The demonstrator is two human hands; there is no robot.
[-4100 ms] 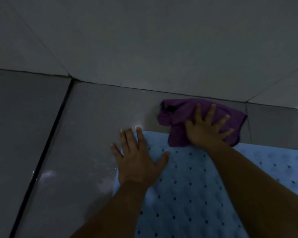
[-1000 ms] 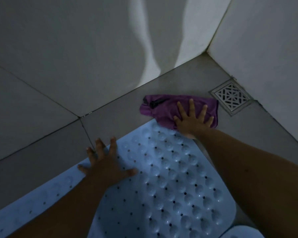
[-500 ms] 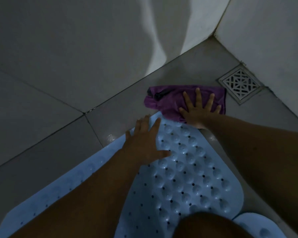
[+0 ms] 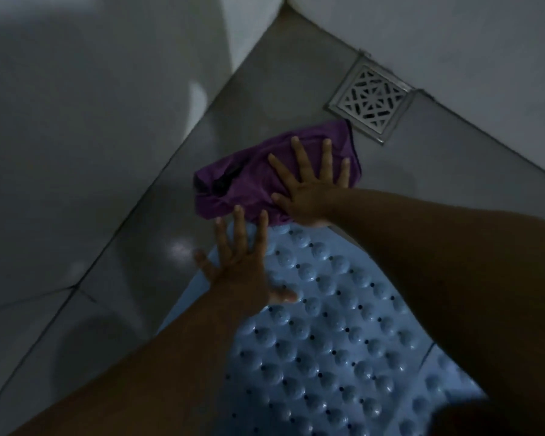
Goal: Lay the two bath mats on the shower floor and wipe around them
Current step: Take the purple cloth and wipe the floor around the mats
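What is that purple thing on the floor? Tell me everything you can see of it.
The purple cloth looks like soft fabric, bunched and creased, with a dark fold near its left end. It lies flat on the grey floor tile, between the wall and the blue bath mat, one corner close to the metal drain. The right hand presses on it with fingers spread. The left hand rests on the mat, fingertips at the cloth's near edge.

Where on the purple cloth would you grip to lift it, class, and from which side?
Probably the bunched left end of the cloth, pinched from above. Its folds stand up there, giving fingers purchase; the rest lies flat under the right hand, and the wall crowds its far side.
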